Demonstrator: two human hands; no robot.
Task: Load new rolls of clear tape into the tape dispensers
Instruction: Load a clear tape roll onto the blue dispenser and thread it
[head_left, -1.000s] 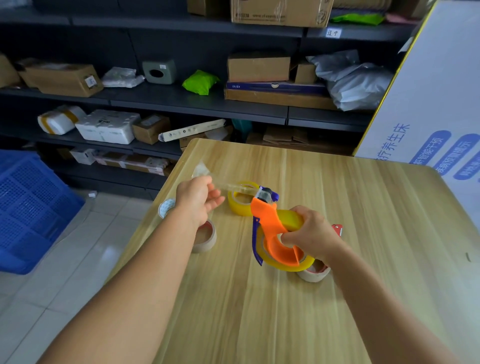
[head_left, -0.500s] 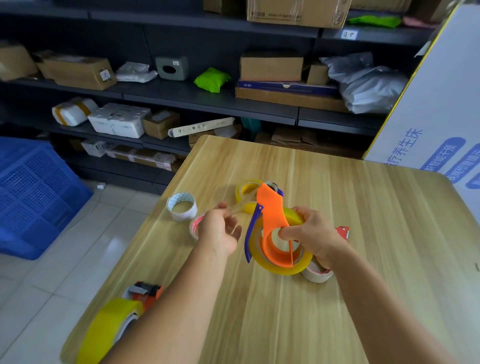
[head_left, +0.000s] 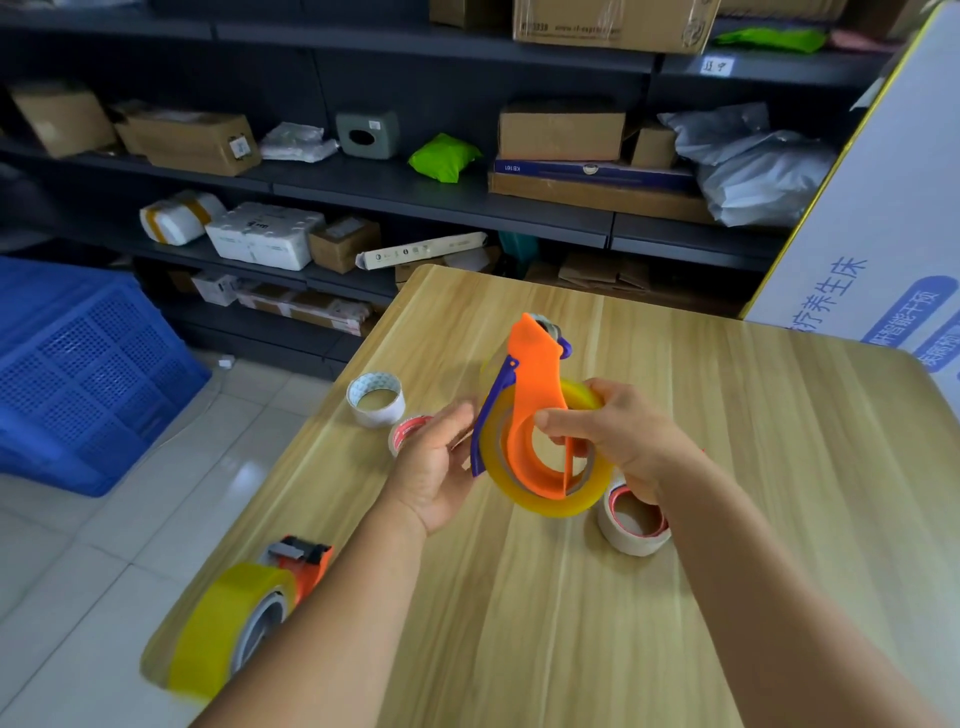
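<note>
While our right hand (head_left: 618, 441) gripped the orange tape dispenser (head_left: 535, 410) with its yellowish roll (head_left: 550, 499) above the wooden counter (head_left: 727, 415), our left hand (head_left: 436, 467) rested loosely open against its blue flap (head_left: 491, 410), and a second loaded dispenser (head_left: 244, 608) lay at the near-left edge.

- Stockroom or parcel packing area.
- Dark metal shelves (head_left: 441, 192) hold cardboard boxes (head_left: 561, 130) and wrapped parcels (head_left: 753, 166).
- Blue plastic crate (head_left: 78, 374) on tiled floor.
- Tape rolls (head_left: 376, 399) on wooden table (head_left: 727, 467).
</note>
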